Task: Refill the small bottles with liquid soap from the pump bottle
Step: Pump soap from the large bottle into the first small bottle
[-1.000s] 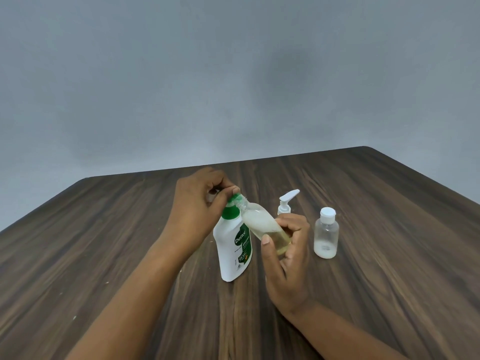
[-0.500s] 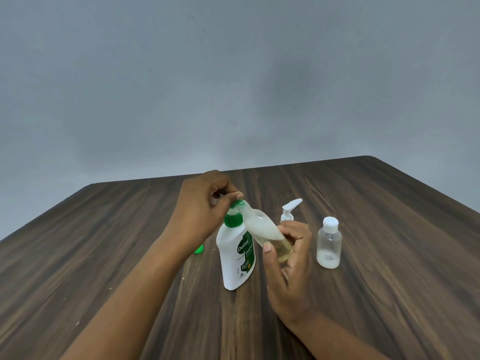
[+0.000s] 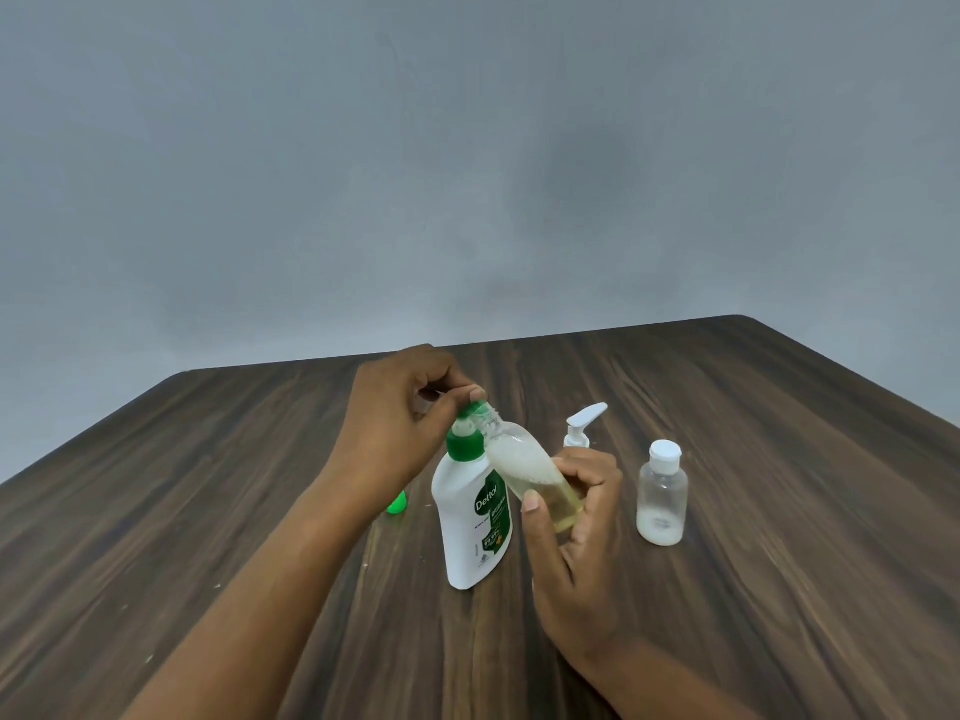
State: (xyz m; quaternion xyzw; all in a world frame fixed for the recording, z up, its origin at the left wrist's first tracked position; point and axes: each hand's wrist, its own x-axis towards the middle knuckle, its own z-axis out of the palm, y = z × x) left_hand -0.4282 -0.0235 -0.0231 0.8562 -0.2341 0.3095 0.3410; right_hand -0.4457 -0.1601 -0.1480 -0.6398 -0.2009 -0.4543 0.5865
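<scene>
A white pump bottle (image 3: 470,532) with a green collar and green label stands upright on the wooden table (image 3: 779,511). My left hand (image 3: 395,433) is closed over its green pump head. My right hand (image 3: 576,537) grips a small clear bottle (image 3: 524,470), tilted with its open neck against the pump's spout; yellowish soap with foam sits inside it. A second small clear bottle (image 3: 661,493) with a white flip cap stands upright to the right, a little white liquid at its bottom.
A white pump dispenser top (image 3: 583,423) shows behind my right hand; its bottle is hidden. A small green cap (image 3: 397,504) lies on the table behind my left forearm. A grey wall rises beyond the table's far edge.
The view has tilted, so everything sits lower in the frame. Both hands keep their grips; the green cap has come into sight behind my left forearm.
</scene>
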